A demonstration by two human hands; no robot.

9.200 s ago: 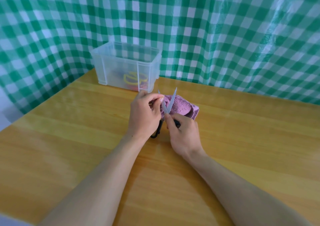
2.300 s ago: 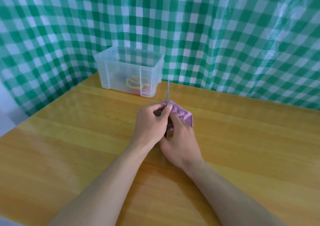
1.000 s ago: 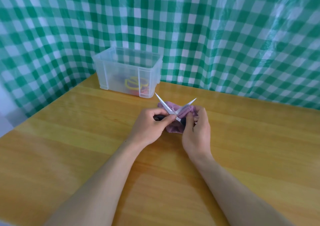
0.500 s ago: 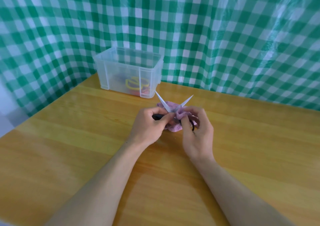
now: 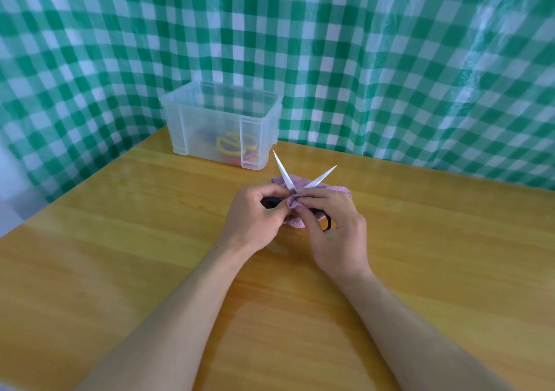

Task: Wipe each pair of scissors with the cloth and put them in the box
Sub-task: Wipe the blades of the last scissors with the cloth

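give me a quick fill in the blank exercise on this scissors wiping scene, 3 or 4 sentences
1. The blades of the black-handled scissors in the person's hands are spread ____.
2. The cloth used for wiping is ____ in colour.
3. The clear plastic box stands at the far edge of the ____ table.
4. Through the box wall, a ____ scissor handle shows above a red one.

Missing words: open; purple; wooden; yellow
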